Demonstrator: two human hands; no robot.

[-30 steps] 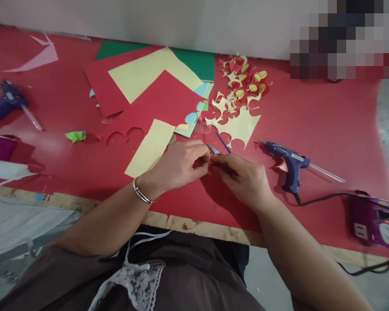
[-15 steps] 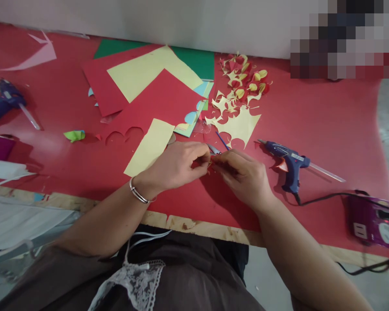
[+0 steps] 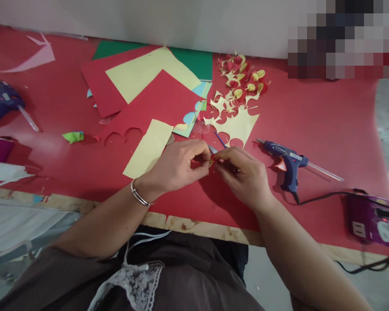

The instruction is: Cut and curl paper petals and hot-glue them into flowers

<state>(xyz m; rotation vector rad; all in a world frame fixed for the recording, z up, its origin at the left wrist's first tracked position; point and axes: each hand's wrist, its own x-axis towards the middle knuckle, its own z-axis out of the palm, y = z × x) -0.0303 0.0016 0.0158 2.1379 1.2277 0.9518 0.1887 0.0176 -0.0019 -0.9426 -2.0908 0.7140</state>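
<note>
My left hand (image 3: 184, 164) and my right hand (image 3: 244, 175) meet over the middle of the red table, fingertips pinched close together. Between them is a small red and yellow paper piece (image 3: 212, 161), mostly hidden by the fingers. Just behind the fingertips lie what look like scissors (image 3: 213, 149), partly covered, and a thin blue stick (image 3: 219, 140). A pale yellow paper strip (image 3: 149, 147) lies beside my left hand. To the right of my right hand rests a blue glue gun (image 3: 287, 157) with a clear glue stick in its back.
Red, yellow and green sheets (image 3: 162, 99) overlap at the back. Yellow cut-out scraps (image 3: 238, 123) and several red-yellow paper flowers (image 3: 246, 80) lie behind my right hand. A purple box (image 3: 372, 220) with a black cable stands right; another glue gun (image 3: 8, 101) lies left.
The view has shifted very slightly. My hands stay together at the same spot, and the fingers have moved a little around the small paper piece, showing some more yellow.
</note>
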